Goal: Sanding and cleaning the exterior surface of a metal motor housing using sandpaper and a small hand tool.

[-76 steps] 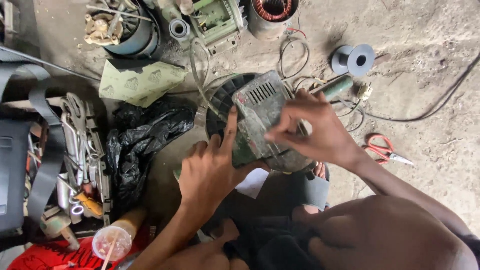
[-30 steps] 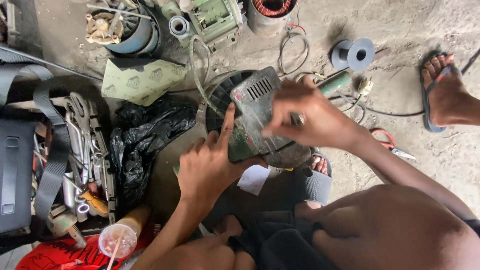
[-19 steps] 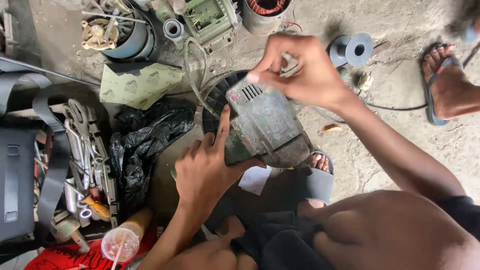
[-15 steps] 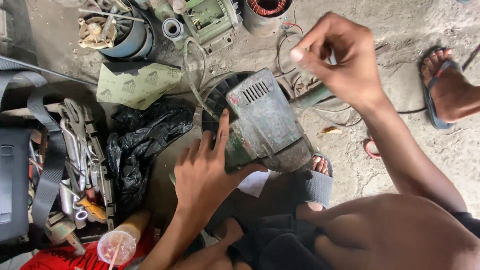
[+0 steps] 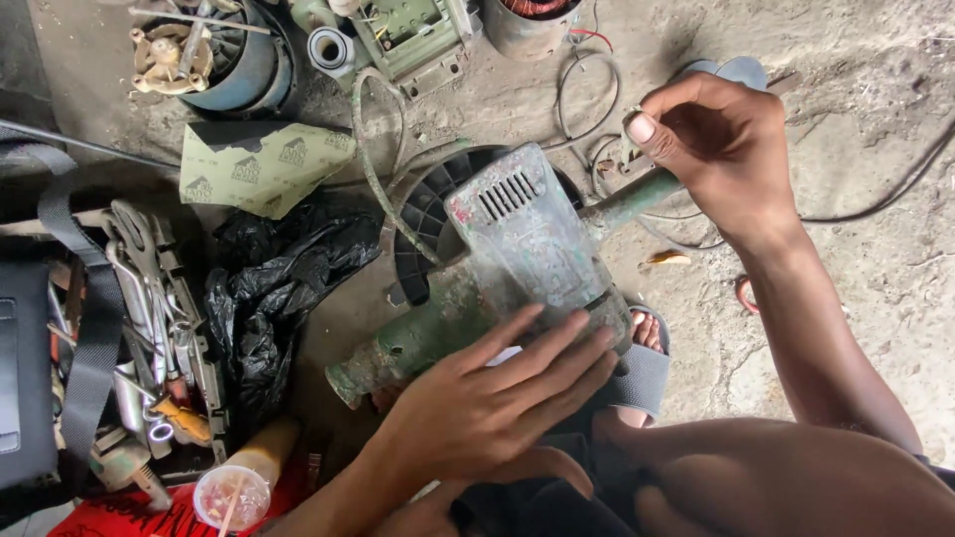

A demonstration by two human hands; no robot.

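The worn green power tool [image 5: 497, 268] lies across the middle of the frame on a black fan guard [image 5: 423, 214], which keeps it off the dusty floor. My left hand [image 5: 487, 398] presses flat on its lower casing, fingers spread, pinning it so it cannot roll. My right hand [image 5: 721, 144], arm stretched to the upper right, pinches a small part [image 5: 629, 139] between thumb and forefinger just above the tool's side handle [image 5: 632, 204].
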